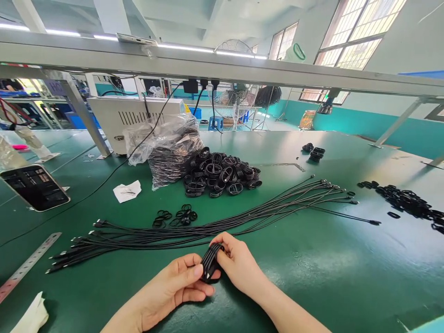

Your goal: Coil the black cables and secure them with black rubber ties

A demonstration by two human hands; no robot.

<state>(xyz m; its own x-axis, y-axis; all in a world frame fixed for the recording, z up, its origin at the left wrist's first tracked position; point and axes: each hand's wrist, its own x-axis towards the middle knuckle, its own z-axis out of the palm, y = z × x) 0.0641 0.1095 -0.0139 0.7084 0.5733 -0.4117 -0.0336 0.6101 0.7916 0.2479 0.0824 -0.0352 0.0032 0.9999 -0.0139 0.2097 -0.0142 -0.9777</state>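
Between my two hands is a coiled black cable (210, 262), held just above the green table. My left hand (180, 282) grips its lower left side with thumb and fingers. The fingers of my right hand (234, 259) close round the upper right end of the coil. A pale connector tip shows near the coil's lower end. Just beyond my hands, a bundle of straight black cables (222, 227) lies across the table, its metal plugs at both ends. Behind the bundle sit a few small black rings (185, 215).
A pile of coiled cables (222, 173) lies beside a plastic bag of black items (169, 157). More black rings (405, 200) are scattered at the right. A phone (34, 187), a paper scrap (127, 191) and a steel ruler (29, 266) are at the left. A metal beam (222, 64) spans above.
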